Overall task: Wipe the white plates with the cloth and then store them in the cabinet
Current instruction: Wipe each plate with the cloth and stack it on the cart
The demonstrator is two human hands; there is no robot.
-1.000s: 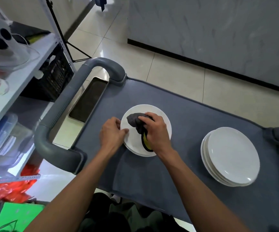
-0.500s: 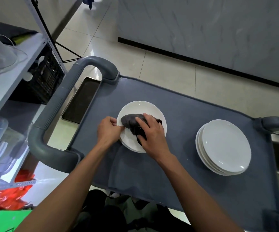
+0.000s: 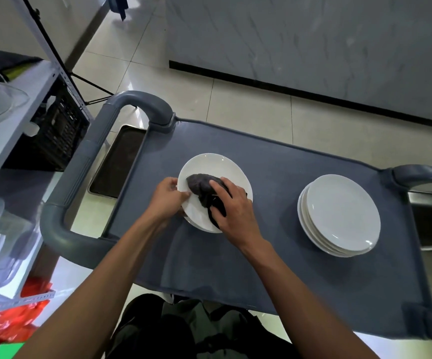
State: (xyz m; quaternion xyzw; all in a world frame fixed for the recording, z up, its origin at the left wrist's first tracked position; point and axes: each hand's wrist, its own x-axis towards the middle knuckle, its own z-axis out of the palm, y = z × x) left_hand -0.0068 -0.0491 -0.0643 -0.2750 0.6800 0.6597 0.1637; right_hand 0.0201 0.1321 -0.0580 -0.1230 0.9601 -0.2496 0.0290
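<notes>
A white plate [image 3: 215,167] lies on the grey cart top [image 3: 274,177], left of centre. My left hand [image 3: 167,196] pinches the plate's left rim. My right hand [image 3: 235,208] presses a dark grey cloth [image 3: 200,183] onto the plate, fingers curled over the bunched fabric. Part of the cloth hangs under my palm. A stack of several white plates [image 3: 342,213] sits on the cart to the right, apart from both hands.
The cart has a grey handle [image 3: 85,161] on its left and another handle [image 3: 417,174] on its right. A white shelf unit [image 3: 10,120] with a black crate [image 3: 57,136] stands to the left. A dark metal tray [image 3: 119,161] lies below the cart handle.
My right hand has slid the cloth leftward and toward the plate's middle. The left hand stays on the rim. The camera has shifted, so the cart sits further right in view.
</notes>
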